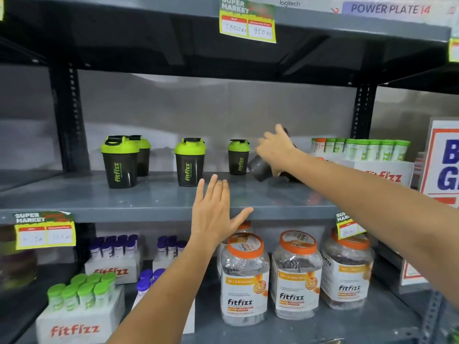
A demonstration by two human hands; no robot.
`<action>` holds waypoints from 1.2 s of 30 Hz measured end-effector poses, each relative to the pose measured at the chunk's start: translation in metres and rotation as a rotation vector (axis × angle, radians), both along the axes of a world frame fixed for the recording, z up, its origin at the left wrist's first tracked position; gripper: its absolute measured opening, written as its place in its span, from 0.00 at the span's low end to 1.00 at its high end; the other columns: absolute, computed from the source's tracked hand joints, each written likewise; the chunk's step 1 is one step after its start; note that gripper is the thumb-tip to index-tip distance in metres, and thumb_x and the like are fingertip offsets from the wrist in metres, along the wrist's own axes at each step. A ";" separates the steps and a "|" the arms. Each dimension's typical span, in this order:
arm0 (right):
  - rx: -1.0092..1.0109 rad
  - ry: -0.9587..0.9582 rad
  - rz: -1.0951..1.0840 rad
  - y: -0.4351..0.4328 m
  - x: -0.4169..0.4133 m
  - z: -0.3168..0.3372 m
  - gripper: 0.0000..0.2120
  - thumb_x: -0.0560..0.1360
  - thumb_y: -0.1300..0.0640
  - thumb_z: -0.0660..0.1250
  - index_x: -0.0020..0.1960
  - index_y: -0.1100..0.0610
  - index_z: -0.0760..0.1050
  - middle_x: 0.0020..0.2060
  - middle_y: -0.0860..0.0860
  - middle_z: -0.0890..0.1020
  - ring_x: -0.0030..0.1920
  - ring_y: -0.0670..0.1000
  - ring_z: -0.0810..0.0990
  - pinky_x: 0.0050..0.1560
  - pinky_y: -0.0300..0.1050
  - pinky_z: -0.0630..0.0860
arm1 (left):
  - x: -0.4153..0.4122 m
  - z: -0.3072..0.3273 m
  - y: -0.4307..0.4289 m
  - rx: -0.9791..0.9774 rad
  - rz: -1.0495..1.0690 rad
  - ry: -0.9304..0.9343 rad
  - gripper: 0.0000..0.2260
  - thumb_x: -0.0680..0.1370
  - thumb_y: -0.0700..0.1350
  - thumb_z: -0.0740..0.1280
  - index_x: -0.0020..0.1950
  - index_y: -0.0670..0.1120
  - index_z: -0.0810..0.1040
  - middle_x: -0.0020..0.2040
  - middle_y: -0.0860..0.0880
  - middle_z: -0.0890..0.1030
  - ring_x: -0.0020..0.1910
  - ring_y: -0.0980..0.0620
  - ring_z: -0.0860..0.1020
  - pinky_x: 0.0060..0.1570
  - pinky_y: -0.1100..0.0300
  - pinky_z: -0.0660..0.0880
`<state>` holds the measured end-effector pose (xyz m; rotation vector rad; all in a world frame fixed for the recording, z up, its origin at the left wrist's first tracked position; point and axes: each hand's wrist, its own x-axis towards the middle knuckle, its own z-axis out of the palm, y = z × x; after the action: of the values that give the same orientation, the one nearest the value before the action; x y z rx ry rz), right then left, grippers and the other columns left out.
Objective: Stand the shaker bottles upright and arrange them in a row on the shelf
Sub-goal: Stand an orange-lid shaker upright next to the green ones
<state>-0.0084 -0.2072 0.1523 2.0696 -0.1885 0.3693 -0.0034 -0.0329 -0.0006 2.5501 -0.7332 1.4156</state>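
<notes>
Several black shaker bottles with lime-green lids stand upright on the grey middle shelf (154,197): two close together at the left (120,161) (143,155), one in the middle (190,162), a smaller-looking one further back (238,157). My right hand (277,147) is shut on another dark shaker bottle (259,168), which is tilted with its base pointing left and down just above the shelf; its lid is hidden behind the hand. My left hand (214,212) hovers open, fingers spread, at the shelf's front edge.
A white Fitfizz box of green-capped tubes (367,151) stands at the right end of the shelf, beside a blue-lettered sign (444,160). Below are orange-lidded jars (295,274) and boxes of tubes (79,309). Price tags hang on the shelf edges (44,230).
</notes>
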 end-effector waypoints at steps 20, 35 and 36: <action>0.036 0.055 0.559 -0.020 0.051 -0.005 0.50 0.65 0.49 0.74 0.78 0.49 0.49 0.79 0.55 0.50 0.79 0.55 0.50 0.73 0.61 0.38 | 0.013 -0.003 0.018 0.059 0.019 -0.055 0.41 0.75 0.71 0.48 0.63 0.38 0.77 0.60 0.42 0.81 0.68 0.44 0.72 0.71 0.44 0.58; 0.994 -0.155 0.303 -0.010 0.071 0.018 0.38 0.60 0.32 0.69 0.63 0.53 0.71 0.60 0.57 0.76 0.62 0.62 0.71 0.57 0.53 0.75 | 0.014 -0.005 0.017 0.047 0.015 -0.104 0.39 0.74 0.71 0.50 0.61 0.39 0.79 0.58 0.43 0.82 0.66 0.44 0.74 0.69 0.43 0.64; 1.002 -0.192 0.310 -0.013 0.070 0.016 0.40 0.61 0.29 0.68 0.65 0.54 0.70 0.62 0.58 0.74 0.63 0.63 0.70 0.59 0.55 0.74 | 0.014 -0.005 0.017 0.049 0.016 -0.099 0.39 0.74 0.71 0.50 0.61 0.39 0.79 0.58 0.43 0.82 0.66 0.44 0.74 0.69 0.43 0.64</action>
<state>0.0620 -0.2205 0.1685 3.0648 -0.1860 0.7762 0.0105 -0.0156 -0.0055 2.5431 -0.7730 1.5569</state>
